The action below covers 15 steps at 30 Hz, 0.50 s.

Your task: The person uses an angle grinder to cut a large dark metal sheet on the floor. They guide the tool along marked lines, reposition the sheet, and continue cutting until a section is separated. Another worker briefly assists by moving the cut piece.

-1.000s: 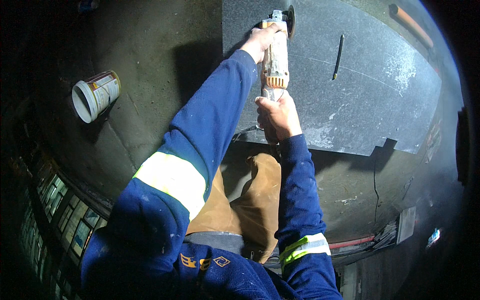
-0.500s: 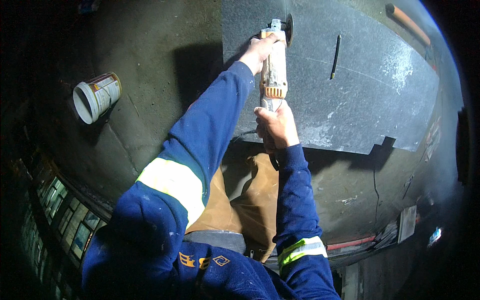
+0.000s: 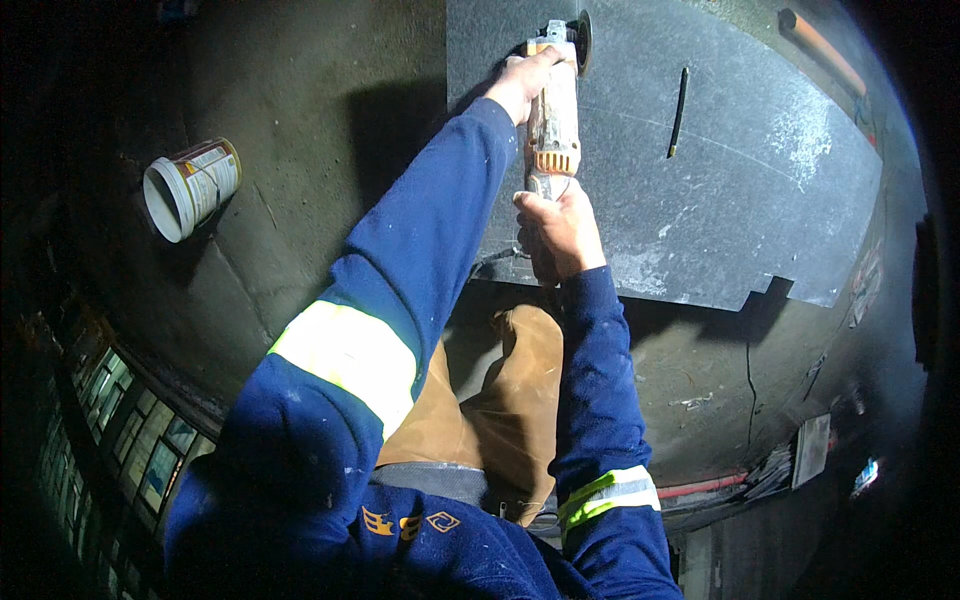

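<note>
Both of my hands hold a dusty yellow angle grinder over a dark grey sheet. My left hand is wrapped round the grinder's body close to its head, at the far end. Round the rear handle closes my right hand, nearer to me. The cutting disc stands on edge at the right of the head, above a thin light line on the sheet; whether it touches the surface I cannot tell. A slim black marker-like stick lies on the sheet, right of the grinder.
A white bucket lies tipped on its side on the concrete floor at the left. An orange pipe rests beyond the sheet at the far right. A notch is cut in the sheet's near edge. Boards lie at the lower right.
The grinder and both my hands have moved a little farther away from me along the thin line. My grips look the same.
</note>
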Motion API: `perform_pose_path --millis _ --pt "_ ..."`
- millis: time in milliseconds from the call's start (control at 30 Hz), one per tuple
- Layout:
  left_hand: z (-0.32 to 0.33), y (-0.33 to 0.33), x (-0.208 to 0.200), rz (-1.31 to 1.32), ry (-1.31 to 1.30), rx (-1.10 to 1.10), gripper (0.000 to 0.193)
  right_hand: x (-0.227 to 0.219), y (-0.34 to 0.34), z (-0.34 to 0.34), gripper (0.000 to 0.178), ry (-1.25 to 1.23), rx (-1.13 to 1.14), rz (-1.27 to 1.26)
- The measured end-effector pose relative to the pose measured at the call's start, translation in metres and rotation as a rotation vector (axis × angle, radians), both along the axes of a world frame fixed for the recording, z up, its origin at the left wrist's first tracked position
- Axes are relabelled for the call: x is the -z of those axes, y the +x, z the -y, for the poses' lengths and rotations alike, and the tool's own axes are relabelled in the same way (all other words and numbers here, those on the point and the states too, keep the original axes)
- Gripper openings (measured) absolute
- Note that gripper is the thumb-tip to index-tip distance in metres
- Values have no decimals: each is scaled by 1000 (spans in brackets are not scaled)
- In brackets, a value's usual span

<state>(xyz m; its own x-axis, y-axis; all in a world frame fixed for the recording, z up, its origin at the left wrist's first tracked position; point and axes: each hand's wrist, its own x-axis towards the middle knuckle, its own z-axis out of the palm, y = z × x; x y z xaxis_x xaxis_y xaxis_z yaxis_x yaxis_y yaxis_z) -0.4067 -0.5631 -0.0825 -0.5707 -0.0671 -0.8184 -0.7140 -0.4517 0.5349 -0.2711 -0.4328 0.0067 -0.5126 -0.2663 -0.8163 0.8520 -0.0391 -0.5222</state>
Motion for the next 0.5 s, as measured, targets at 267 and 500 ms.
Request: perform_pose_path --millis 267,500 --pt "-1 6 0 23 -4 17 33 -8 4 -4 23 20 -20 14" --pt "-6 37 -16 49 29 3 36 -21 32 -11 42 17 -25 61"
